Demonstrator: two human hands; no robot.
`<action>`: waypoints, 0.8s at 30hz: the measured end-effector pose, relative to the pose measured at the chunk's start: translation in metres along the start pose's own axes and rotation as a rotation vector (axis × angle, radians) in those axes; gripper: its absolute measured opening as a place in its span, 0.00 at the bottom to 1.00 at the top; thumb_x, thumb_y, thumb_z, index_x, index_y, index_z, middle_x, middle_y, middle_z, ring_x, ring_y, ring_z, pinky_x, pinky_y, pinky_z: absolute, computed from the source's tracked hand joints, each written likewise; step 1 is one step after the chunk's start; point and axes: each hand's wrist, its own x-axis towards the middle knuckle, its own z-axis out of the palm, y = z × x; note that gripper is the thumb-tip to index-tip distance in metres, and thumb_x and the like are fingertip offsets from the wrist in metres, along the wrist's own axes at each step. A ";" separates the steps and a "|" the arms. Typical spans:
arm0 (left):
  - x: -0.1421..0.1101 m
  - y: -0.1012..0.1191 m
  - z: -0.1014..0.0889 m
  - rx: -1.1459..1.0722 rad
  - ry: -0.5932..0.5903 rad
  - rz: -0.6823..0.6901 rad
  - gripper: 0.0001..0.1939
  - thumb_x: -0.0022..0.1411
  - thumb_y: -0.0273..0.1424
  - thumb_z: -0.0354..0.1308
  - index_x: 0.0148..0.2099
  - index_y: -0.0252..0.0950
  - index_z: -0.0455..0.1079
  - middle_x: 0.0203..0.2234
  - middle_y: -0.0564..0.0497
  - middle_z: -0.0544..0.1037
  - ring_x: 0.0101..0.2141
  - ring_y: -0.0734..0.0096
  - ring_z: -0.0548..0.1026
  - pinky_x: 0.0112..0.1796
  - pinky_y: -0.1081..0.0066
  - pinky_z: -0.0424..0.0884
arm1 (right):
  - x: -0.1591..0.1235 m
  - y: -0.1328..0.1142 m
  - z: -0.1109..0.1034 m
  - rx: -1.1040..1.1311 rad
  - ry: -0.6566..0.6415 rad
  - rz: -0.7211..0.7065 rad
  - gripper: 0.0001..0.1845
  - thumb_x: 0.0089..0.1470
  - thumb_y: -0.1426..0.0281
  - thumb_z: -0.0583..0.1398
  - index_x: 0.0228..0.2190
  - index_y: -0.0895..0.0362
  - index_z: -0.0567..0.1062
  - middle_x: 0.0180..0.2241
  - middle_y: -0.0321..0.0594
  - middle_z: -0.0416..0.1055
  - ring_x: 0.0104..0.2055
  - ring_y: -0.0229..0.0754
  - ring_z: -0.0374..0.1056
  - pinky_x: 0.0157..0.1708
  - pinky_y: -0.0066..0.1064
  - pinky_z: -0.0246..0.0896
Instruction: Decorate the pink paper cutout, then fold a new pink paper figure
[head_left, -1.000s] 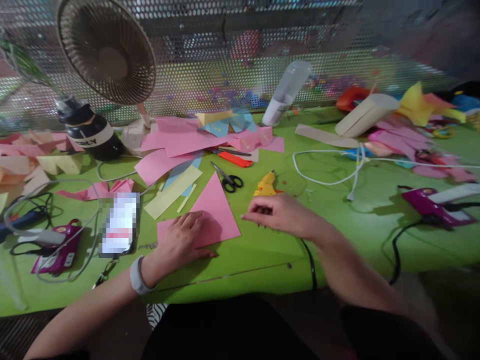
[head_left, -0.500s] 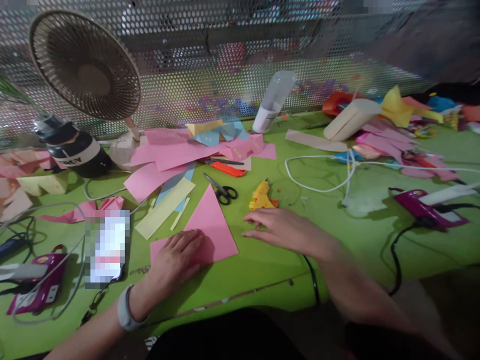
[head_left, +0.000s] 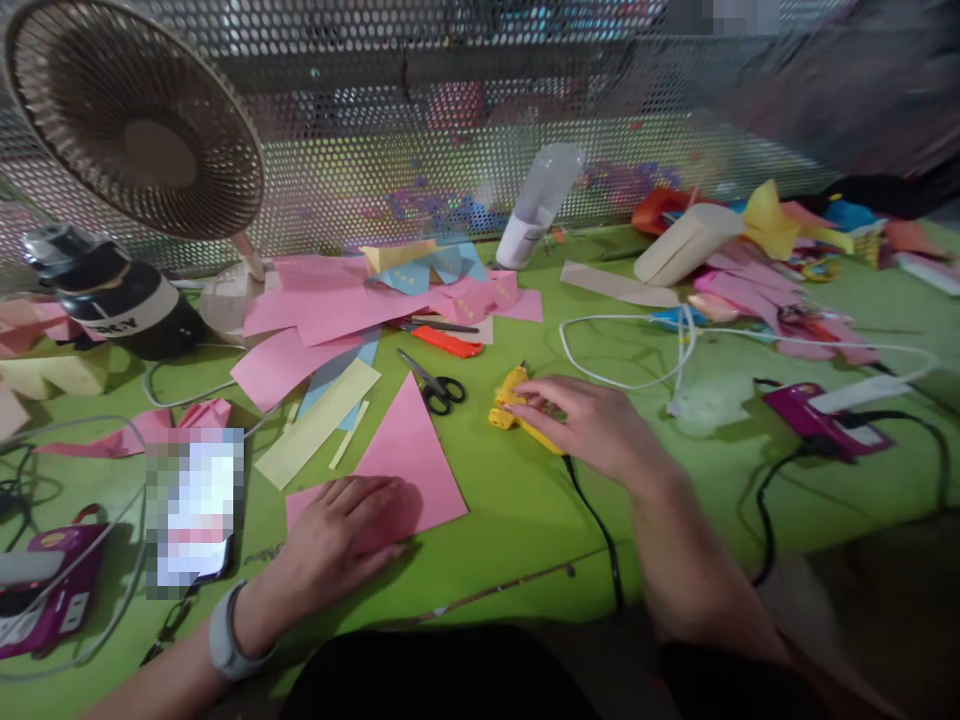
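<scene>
My left hand [head_left: 341, 525] lies flat on a folded pink paper [head_left: 416, 460], its fingers stretched out and covering the paper's lower left part. A pointed corner of the paper reaches away from me. To the right, my right hand [head_left: 589, 420] has its fingers closed about the yellow hot glue gun [head_left: 517, 408], at its middle on the table. The gun's nozzle points away, and a black cord runs from it toward the table's front edge. Black-handled scissors [head_left: 442, 392] lie between the pink paper and the glue gun.
Paper strips [head_left: 319, 425] and pink sheets [head_left: 330, 300] lie behind, with an orange cutter [head_left: 448, 342]. A phone [head_left: 199, 510], bottle [head_left: 124, 300] and fan [head_left: 161, 150] stand left. Cables and a purple power strip [head_left: 825, 420] are right. A mesh panel [head_left: 337, 180] borders the back.
My right hand has moved from just in front of the glue gun onto it and closed its fingers about it. The left hand stays on the pink paper. The view has shifted slightly right.
</scene>
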 end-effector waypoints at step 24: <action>-0.002 0.003 0.021 0.134 0.094 0.147 0.18 0.71 0.31 0.48 0.60 0.35 0.67 0.57 0.41 0.74 0.56 0.55 0.73 0.56 0.52 0.71 | 0.022 0.029 0.014 0.017 0.124 0.182 0.15 0.59 0.60 0.58 0.42 0.56 0.77 0.42 0.46 0.77 0.38 0.46 0.74 0.40 0.37 0.67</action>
